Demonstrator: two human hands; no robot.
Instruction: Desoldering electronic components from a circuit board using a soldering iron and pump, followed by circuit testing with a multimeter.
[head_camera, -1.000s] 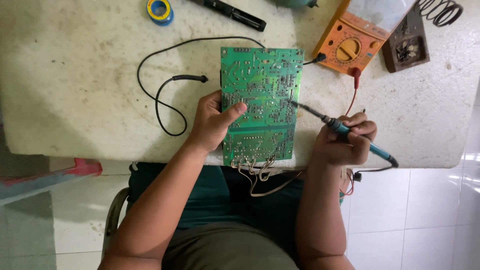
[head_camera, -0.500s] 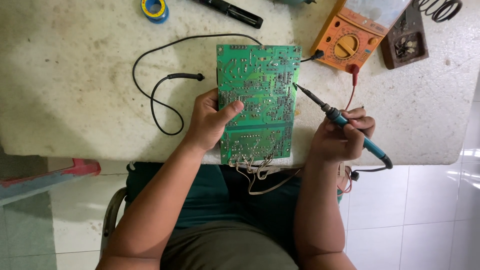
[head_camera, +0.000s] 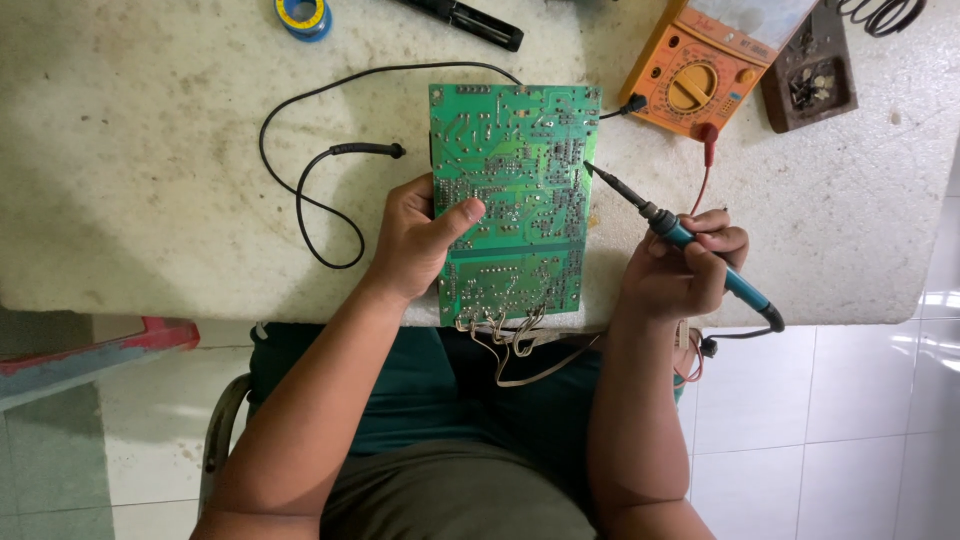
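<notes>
Head view: green circuit board (head_camera: 512, 200) flat on worktop (head_camera: 150, 150), below orange multimeter (head_camera: 705, 75). Left hand (head_camera: 420, 240) clamped on board's left edge; right hand (head_camera: 685, 270) pinching soldering iron (head_camera: 690, 240), tip at board's right edge. Board likely stiff, light, fragile: hold by edges.
</notes>
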